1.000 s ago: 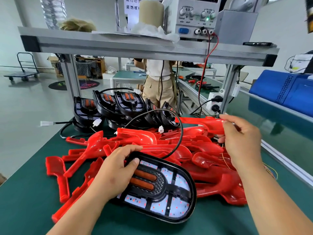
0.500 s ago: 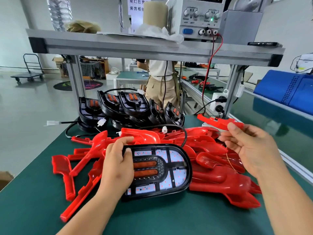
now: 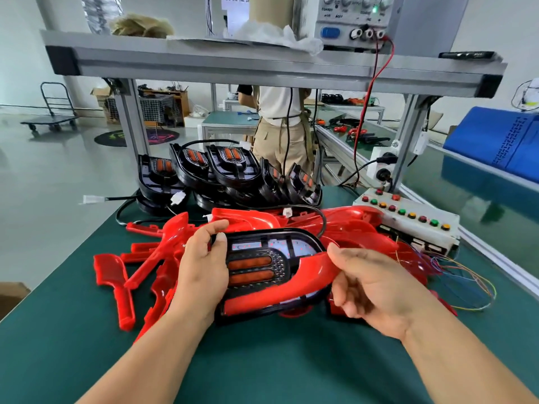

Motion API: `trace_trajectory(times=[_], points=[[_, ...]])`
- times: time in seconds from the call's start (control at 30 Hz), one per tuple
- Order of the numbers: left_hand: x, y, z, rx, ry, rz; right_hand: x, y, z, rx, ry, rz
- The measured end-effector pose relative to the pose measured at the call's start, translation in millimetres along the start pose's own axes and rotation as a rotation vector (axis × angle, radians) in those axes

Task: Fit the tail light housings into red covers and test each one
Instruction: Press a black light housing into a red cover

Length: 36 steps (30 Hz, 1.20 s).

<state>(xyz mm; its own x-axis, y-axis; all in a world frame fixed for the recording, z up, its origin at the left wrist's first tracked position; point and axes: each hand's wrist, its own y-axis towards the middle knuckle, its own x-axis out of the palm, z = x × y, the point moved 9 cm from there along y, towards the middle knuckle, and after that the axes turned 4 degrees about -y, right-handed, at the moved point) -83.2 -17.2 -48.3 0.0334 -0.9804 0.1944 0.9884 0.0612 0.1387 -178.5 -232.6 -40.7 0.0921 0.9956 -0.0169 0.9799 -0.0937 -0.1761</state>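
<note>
The right hand (image 3: 376, 284) has brought a red cover (image 3: 291, 282) onto the housing (image 3: 262, 258), gripping it at 3 o'clock; the left hand (image 3: 204, 263) clasps the housing's 9 o'clock end.

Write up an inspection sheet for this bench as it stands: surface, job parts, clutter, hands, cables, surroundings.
Surface: green mat, bare at the front.
Job's things: black housing held above the mat with a red cover laid across its lower edge; loose red covers piled behind; stacked housings at the back.
Clutter: button box at the right.
Grippers: left hand grips the housing's left end; right hand holds the cover's right end.
Cables: black lead from the held housing; red wire down from the power supply; thin coloured wires.
Surroundings: another person beyond the frame; trolley.
</note>
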Motion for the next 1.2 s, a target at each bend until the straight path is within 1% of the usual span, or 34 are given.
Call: trace_trajectory(times=[0.07, 0.17, 0.3, 0.43, 0.5, 0.57, 0.6, 0.63, 0.73, 0.8, 0.87, 0.9, 0.97, 1.0, 1.07, 1.1, 1.13, 1.17, 1.2], points=[[3, -2, -1, -0.056, -0.123, -0.021, -4, 2, 7, 0.037, -0.015, 0.05], [5, 0, -1, -0.049, -0.145, -0.058, -2, 3, 15, 0.049, -0.013, 0.102], [2, 2, 1, 0.008, -0.083, -0.054, -1, 10, 13, -0.062, -0.307, 0.202], [-3, 4, 0, -0.015, -0.177, -0.039, -8, 14, -1, -0.207, -0.55, 0.346], [-6, 4, 2, -0.008, -0.213, -0.019, -11, 18, -3, -0.235, -0.675, 0.38], [-8, 4, 8, 0.016, -0.255, -0.011, -12, 23, -5, -0.22, -0.702, 0.387], [-8, 4, 11, 0.024, -0.286, -0.01, -12, 26, -5, -0.191, -0.629, 0.37], [-8, 3, 14, 0.026, -0.315, -0.007, -9, 30, -3, -0.14, -0.5, 0.319], [-6, 3, 22, 0.044, -0.389, -0.01, 20, 43, -1, 0.001, 0.027, 0.007], [-6, 4, 27, 0.084, -0.365, 0.005, 31, 47, -4, 0.03, 0.256, -0.092], [-5, 5, 32, 0.097, -0.342, -0.003, 32, 52, -4, 0.005, 0.331, -0.099], [-1, 7, 32, 0.082, -0.359, -0.041, 31, 54, -2, -0.018, 0.346, -0.087], [11, 7, 27, 0.015, -0.395, -0.185, 25, 56, 2, -0.067, 0.372, -0.047], [17, 2, 26, 0.004, -0.376, -0.276, 21, 57, 4, -0.089, 0.384, -0.027], [31, -11, 29, 0.066, -0.211, -0.463, 13, 57, 6, -0.136, 0.416, -0.003], [35, -15, 31, 0.109, -0.134, -0.512, 11, 56, 5, -0.163, 0.431, -0.004], [40, -14, 36, 0.152, -0.067, -0.518, 10, 55, 3, -0.191, 0.444, -0.009], [38, -10, 39, 0.19, -0.006, -0.476, 9, 54, 0, -0.217, 0.458, -0.017], [32, -2, 39, 0.203, 0.033, -0.385, 9, 53, -2, -0.24, 0.473, -0.024]])
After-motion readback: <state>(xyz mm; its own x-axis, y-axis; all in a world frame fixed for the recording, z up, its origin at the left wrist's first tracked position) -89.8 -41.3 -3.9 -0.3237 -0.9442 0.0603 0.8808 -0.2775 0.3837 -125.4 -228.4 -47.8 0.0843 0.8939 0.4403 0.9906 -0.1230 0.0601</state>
